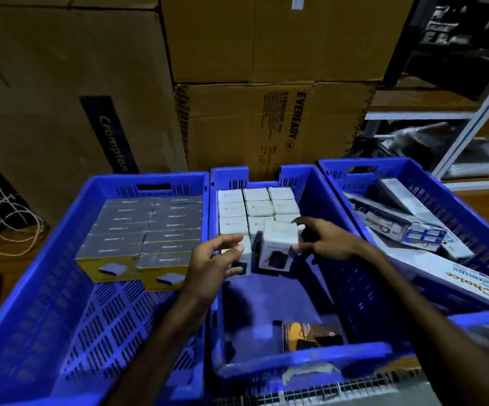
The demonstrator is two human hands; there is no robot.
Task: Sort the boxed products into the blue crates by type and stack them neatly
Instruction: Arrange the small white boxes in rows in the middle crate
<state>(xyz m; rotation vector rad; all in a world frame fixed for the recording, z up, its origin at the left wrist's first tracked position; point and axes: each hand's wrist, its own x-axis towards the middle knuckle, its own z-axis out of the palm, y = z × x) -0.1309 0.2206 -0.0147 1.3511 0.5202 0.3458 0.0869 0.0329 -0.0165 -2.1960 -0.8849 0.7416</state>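
The right hand (pixel 322 244) pinches a white box (pixel 279 247) over the middle crate (pixel 304 351), beside the stacked rows; the left hand (pixel 214 265) hovers, fingers relaxed. It should go down square, flush against its neighbours.

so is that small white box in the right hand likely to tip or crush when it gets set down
The small white cardboard box looks rigid and probably light, since the right hand holds it with fingertips alone. It sits tilted now, so it may tip. Flat sides should let it stand squarely beside the packed white boxes.
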